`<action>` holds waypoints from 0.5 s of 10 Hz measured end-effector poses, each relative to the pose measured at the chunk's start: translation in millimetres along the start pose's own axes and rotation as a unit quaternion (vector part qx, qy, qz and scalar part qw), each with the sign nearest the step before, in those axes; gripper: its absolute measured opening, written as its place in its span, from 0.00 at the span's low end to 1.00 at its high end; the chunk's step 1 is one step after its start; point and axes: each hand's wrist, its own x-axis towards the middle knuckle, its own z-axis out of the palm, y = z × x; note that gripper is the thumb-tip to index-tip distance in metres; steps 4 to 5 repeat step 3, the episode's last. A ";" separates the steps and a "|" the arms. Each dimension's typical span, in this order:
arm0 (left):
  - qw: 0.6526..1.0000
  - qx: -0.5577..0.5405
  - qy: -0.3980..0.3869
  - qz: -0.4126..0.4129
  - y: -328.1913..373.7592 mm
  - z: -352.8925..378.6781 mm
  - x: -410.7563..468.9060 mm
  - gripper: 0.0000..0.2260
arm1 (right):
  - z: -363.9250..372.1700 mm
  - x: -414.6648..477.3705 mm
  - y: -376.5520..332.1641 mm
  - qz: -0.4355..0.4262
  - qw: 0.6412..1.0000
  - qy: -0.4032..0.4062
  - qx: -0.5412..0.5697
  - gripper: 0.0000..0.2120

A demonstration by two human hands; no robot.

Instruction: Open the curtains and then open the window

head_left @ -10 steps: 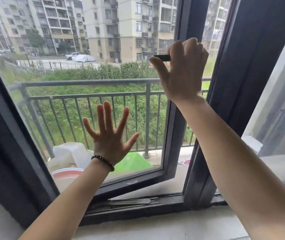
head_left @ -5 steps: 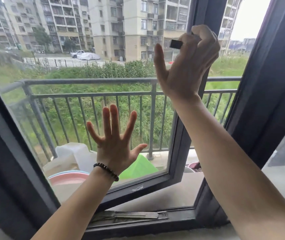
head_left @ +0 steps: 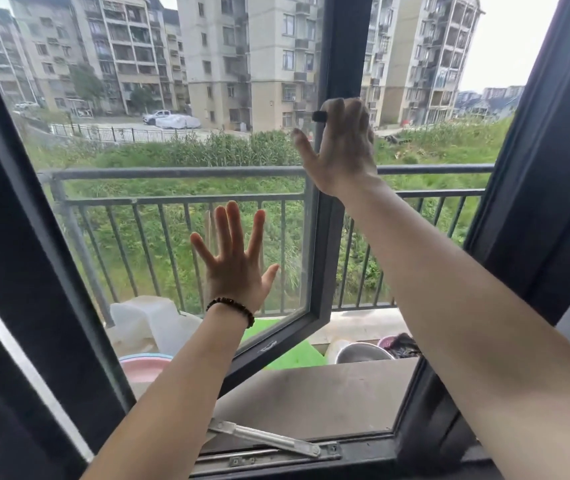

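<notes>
- Window sash [head_left: 323, 237]: dark-framed casement, swung outward on its left-side hinge, free edge well clear of the outer frame [head_left: 533, 174]. No curtain in view, so that step looks done; the opening step is far along.
- Handle [head_left: 319, 116]: small black lever on the sash's free stile, partly hidden by the right hand.
- Right hand [head_left: 342, 147]: fingers curled closed over the handle and stile, thumb spread out to the left.
- Left hand [head_left: 233, 263]: fingers splayed open, palm flat against the glass pane [head_left: 159, 244], holding nothing; beaded bracelet [head_left: 233, 308] at the wrist.
- Friction stay [head_left: 263, 436]: metal arm at the bottom track, unfolded.
- Risk: further hard push on the glass could drive the stay to its limit and strain it or the pane.
- Risk: loosening the handle grip leaves the sash free to swing in a gust; it could slam back on the right forearm, which lies across the opening.
- Risk: both arms extended past the sill [head_left: 311, 393]; leaning further shifts weight outward.
- Outside: balcony railing [head_left: 179, 173], metal basin [head_left: 363, 353] and plastic tubs [head_left: 145, 320] below; the sash corner passes above them, clearance cannot be judged.
</notes>
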 end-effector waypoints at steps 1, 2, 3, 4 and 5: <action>0.999 -0.010 -0.039 0.000 -2.3 -6.2 -4.7 0.48 | -21.9 -23.4 -1.0 0.008 0.996 -0.081 0.042 0.30; 0.997 -0.023 -0.069 0.021 -3.7 -29.5 -7.4 0.48 | -54.9 -59.6 -12.0 -0.001 0.990 -0.054 0.133 0.34; 0.992 -0.083 -0.081 0.055 -15.3 -46.6 -35.9 0.43 | -105.4 -96.9 -14.4 -0.012 0.978 -0.050 0.202 0.28; 0.992 -0.083 -0.081 0.055 -15.3 -46.6 -35.9 0.43 | -105.4 -96.9 -14.4 -0.012 0.978 -0.050 0.202 0.28; 0.992 -0.083 -0.081 0.055 -15.3 -46.6 -35.9 0.43 | -105.4 -96.9 -14.4 -0.012 0.978 -0.050 0.202 0.28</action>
